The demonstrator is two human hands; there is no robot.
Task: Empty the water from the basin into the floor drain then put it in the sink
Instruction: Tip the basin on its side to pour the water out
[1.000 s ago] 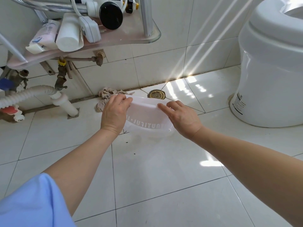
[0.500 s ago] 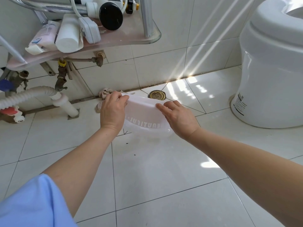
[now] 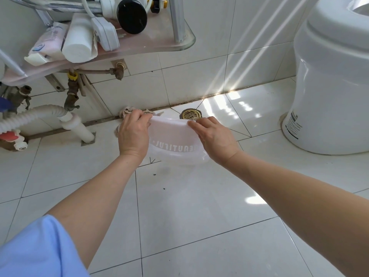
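A translucent white basin (image 3: 173, 139) with white lettering on its side is tipped away from me, low over the tiled floor. My left hand (image 3: 134, 134) grips its left rim and my right hand (image 3: 215, 136) grips its right rim. Its far rim points toward the round brass floor drain (image 3: 190, 114), which sits just beyond it at the foot of the wall. I cannot see water inside the basin. The sink bowl itself is out of view.
A white toilet (image 3: 331, 80) stands at the right. A glass shelf (image 3: 139, 50) with tubes and a plug hangs at upper left, with pipes and a corrugated drain hose (image 3: 30, 116) below. A crumpled cloth (image 3: 127, 112) lies by the wall behind my left hand.
Both hands have lifted the near side of the basin and tipped it further toward the drain; the basin has shifted slightly toward the wall.
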